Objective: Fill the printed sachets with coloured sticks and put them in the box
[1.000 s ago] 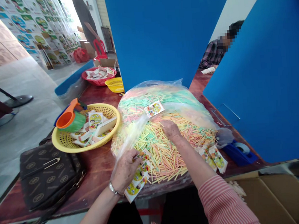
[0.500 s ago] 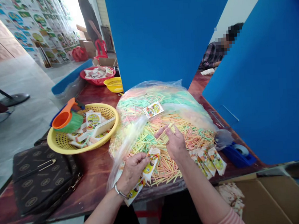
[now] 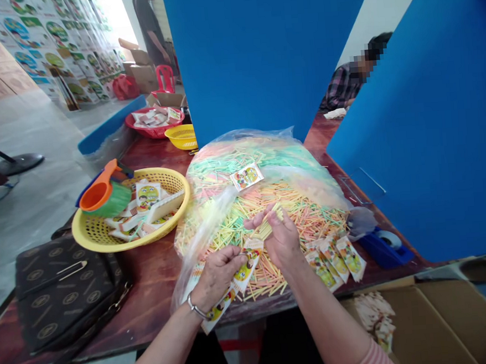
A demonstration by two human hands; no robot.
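Now the bundle [image 3: 266,228] of thin yellow sticks is in the right hand [image 3: 284,241], held between the curled fingers and thumb above the pile [image 3: 295,211]. Beside it, just to its left, the left hand [image 3: 220,275] pinches a printed packet [image 3: 246,271] between thumb and fingers, grip narrow; the packet's upper end is near the bundle, though whether they touch cannot be told. More packets hang beneath the left hand.

The pile of pink, green, yellow and orange sticks lies in a clear bag [image 3: 207,229], opened toward the person, on the dark red table [image 3: 153,271]. A single packet [image 3: 246,177] lies on top of the bag. Several others [image 3: 334,260] fan out at its right front, near a blue tape dispenser [image 3: 387,249].

Left of the bag, a pale yellow basket [image 3: 92,235] holds packets and an orange-and-green scoop [image 3: 106,197]; a brown handbag [image 3: 63,294] lies in front of it. Farther back stand a red basket [image 3: 156,132] of packets and a smaller yellow one [image 3: 181,137]. Blue panels [image 3: 267,53] rise behind the bag and on the right. An open carton [image 3: 435,318] is below the table's right front edge.
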